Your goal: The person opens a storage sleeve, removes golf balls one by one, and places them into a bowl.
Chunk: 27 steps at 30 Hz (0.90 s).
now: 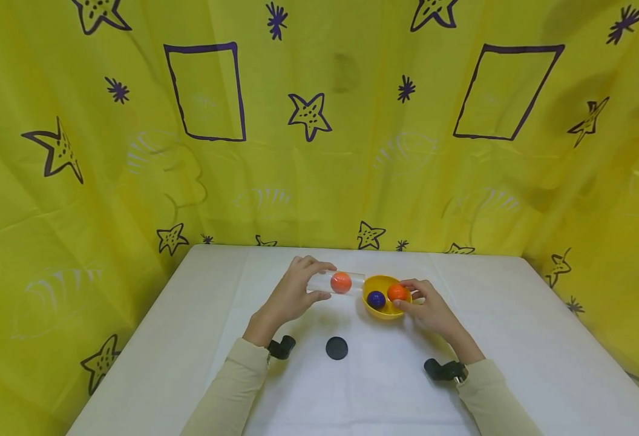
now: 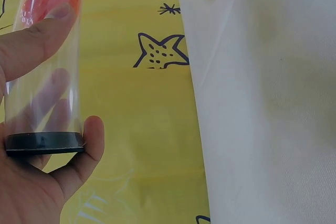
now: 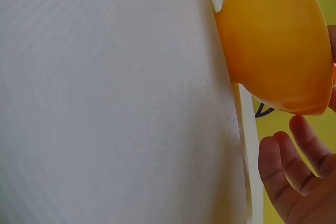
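Observation:
My left hand point(image 1: 291, 295) grips a clear plastic tube point(image 1: 356, 284), thumb on one side and fingers round the other. Inside the tube sits an orange-red ball point(image 1: 341, 282). A black cap point(image 2: 44, 141) closes the tube's end nearest my palm, as the left wrist view shows. The tube lies nearly level, its far end close by the rim of a yellow bowl point(image 1: 387, 315). At the bowl's right side my right hand point(image 1: 429, 307) pinches an orange ball point(image 1: 397, 293) between thumb and fingers. A dark blue ball point(image 1: 376, 300) rests in the bowl beside it.
A black round lid point(image 1: 337, 348) lies flat on the white table point(image 1: 385, 387), nearer to me than the bowl. Behind the table's far edge hangs a yellow curtain point(image 1: 276, 169) printed with stars.

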### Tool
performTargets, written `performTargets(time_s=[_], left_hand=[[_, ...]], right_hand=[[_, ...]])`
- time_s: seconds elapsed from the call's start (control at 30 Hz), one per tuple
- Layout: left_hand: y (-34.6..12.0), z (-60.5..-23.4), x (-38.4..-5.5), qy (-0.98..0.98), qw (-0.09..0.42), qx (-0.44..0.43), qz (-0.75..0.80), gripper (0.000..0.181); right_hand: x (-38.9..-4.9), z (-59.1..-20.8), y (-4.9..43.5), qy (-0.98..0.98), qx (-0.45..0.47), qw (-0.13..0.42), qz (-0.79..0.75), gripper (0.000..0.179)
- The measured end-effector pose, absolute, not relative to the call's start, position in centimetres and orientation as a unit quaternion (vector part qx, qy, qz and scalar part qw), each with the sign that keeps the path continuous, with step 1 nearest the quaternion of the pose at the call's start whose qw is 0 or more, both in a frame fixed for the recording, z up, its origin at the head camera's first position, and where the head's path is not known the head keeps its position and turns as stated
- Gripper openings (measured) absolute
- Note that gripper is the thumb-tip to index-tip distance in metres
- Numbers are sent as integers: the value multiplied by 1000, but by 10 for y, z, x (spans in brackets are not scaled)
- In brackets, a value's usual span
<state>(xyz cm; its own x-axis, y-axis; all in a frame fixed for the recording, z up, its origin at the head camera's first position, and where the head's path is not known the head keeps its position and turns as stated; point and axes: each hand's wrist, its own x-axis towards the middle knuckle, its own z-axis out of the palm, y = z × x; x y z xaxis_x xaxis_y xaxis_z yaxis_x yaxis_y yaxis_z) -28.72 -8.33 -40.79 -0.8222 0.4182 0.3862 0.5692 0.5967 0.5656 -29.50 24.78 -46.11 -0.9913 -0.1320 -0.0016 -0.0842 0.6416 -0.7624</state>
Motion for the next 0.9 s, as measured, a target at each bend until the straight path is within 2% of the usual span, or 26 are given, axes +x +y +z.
performTargets(time_s=[0.23,0.47,0.63,0.9], left_hand=[[-83,-407,-287,-887,104,-279,-353,53],[-83,-407,-286,-888,102,-277,-352,53],[-83,-406,-286,-887,101,-280,-353,52],[-83,-406,-285,-886,102,-281,-354,52]], right_hand=[[-295,-462,249,906,-58,31,-419,61],[-295,-462,249,902,-66,21,-426,44],[-295,-460,249,898,-62,20,-434,43],[-292,-446,250,902,-78,-44,-423,40]])
